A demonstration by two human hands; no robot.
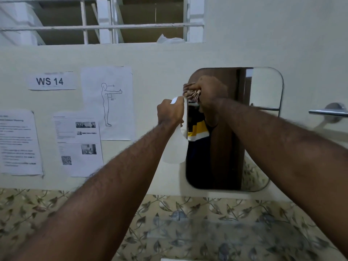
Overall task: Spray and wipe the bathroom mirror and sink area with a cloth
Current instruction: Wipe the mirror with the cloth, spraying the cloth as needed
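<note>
A rounded wall mirror [263, 87] hangs right of centre above the floral tiles. My left hand [170, 113] grips a white spray bottle [174, 147], held upright just left of the mirror's left edge. My right hand [209, 91] is raised against the upper left of the glass, fingers closed on a bunched brown patterned cloth [189, 91] pressed to the mirror. The mirror reflects a person's dark shirt with a yellow stripe and a brown door. The sink itself is out of view.
Several paper sheets, one reading "WS 14" [49, 81], are taped to the wall at left. A barred window [101, 21] runs above. A chrome towel bar [328, 112] sticks out at right. A tap fitting [178, 215] sits on floral tiles below.
</note>
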